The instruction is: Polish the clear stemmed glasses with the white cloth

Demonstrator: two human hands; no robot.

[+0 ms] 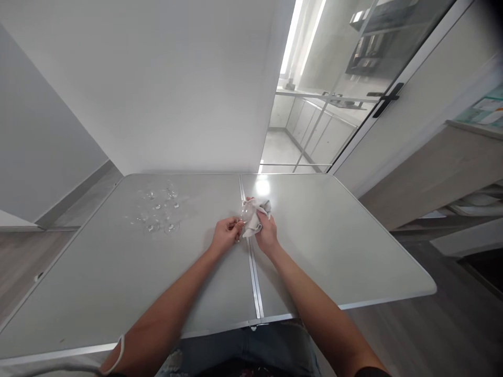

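Your left hand [227,233] pinches the clear object [247,211]; right hand [268,234] clamps cloth [252,226] against it. The table [334,251]'s side edges lie well off.

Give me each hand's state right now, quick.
Left hand: closed, pinching the clear, rounded, glass-like vessel.
Right hand: closed, holding the crumpled white cloth against that vessel.
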